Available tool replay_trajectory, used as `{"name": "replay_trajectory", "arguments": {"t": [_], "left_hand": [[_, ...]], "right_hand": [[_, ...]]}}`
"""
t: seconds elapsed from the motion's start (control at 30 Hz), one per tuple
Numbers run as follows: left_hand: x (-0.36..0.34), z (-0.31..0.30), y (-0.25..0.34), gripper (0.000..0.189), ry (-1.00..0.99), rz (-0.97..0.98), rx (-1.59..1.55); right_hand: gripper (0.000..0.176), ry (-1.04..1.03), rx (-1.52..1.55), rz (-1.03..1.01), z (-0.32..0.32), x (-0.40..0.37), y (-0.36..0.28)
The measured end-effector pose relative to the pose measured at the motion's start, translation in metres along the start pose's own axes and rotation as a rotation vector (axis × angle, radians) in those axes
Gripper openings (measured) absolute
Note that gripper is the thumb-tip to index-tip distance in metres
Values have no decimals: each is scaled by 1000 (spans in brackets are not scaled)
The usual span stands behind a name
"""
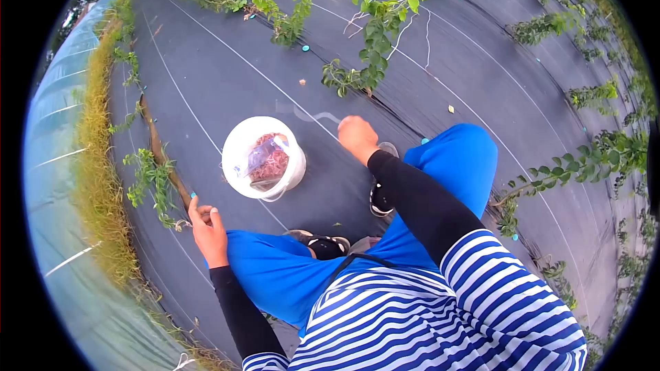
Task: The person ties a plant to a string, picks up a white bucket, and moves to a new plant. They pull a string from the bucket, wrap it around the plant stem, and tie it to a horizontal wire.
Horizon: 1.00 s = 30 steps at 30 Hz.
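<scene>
My right hand is closed in a fist above the dark ground sheet. A pale, wavy strip, blurred, trails from it to the left. My left hand is low on the left with its index finger stretched out and its thumb apart. Its fingertips are beside a leafy plant and a small teal disc. Between my hands stands a white bucket, holding a clear plastic bag and a heap of small reddish-pink pieces.
Black ground sheet with white lines spreads around me. Young leafy plants grow through it in rows, some with white strings. Dry grass and a pale green plastic cover run along the left.
</scene>
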State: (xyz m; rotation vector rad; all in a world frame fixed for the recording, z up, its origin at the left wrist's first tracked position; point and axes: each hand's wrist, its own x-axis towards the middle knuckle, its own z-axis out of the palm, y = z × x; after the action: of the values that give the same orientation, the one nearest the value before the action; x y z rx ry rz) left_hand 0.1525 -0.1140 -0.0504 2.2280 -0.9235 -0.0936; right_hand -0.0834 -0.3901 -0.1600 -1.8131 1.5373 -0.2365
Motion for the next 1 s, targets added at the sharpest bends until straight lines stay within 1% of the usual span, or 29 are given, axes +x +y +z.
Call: {"name": "replay_trajectory", "arguments": {"t": [0.03,0.1,0.13,0.2,0.23,0.3,0.37,0.4,0.43,0.5,0.57,0.63,0.7,0.77,0.8,0.87,0.9,0.97,1.0], "left_hand": [[0,1,0,48,-2,9,17],[0,4,2,48,-7,10,34],[2,6,4,48,-10,14,44],[4,9,11,48,-3,16,57],[4,9,14,48,5,17,65],[4,11,13,47,23,-9,54],[4,11,14,46,7,21,43],[6,13,7,44,25,31,24],[9,12,7,37,35,32,8],[18,22,-1,31,106,-18,-362],[27,27,13,31,51,-170,-517],[41,45,25,35,69,-217,-733],[57,57,43,41,25,-326,-993],[73,63,58,47,-24,-356,-1271],[84,66,62,49,-4,-387,-1368],[106,69,70,50,56,-484,-1520],[118,75,64,51,98,-506,-1567],[138,77,58,42,137,-577,-1686],[142,75,59,42,123,-579,-1685]], "right_hand": [[25,-5,5,-3,-2,1,-1],[25,72,52,-21,-9,3,3],[25,72,54,-25,-9,5,6],[25,-107,-158,11,-8,2,7],[25,-114,-161,-8,-11,-1,4],[25,3,66,33,-22,-4,1],[26,-248,-267,-68,-4,16,17],[26,-188,-176,-13,-16,11,11],[26,-131,-85,32,-29,3,3],[27,78,53,-173,-25,10,5],[25,80,138,-277,-31,4,-8],[21,110,337,-480,-32,-8,-13],[21,59,368,-533,-41,-31,-25],[20,110,402,-628,-44,-56,-32],[20,98,402,-647,-49,-69,-36],[18,3,395,-526,-59,-94,-39],[18,-1,393,-528,-59,-101,-38],[16,15,403,-546,-60,-113,-33],[16,-38,374,-478,-65,-120,-34]]}}
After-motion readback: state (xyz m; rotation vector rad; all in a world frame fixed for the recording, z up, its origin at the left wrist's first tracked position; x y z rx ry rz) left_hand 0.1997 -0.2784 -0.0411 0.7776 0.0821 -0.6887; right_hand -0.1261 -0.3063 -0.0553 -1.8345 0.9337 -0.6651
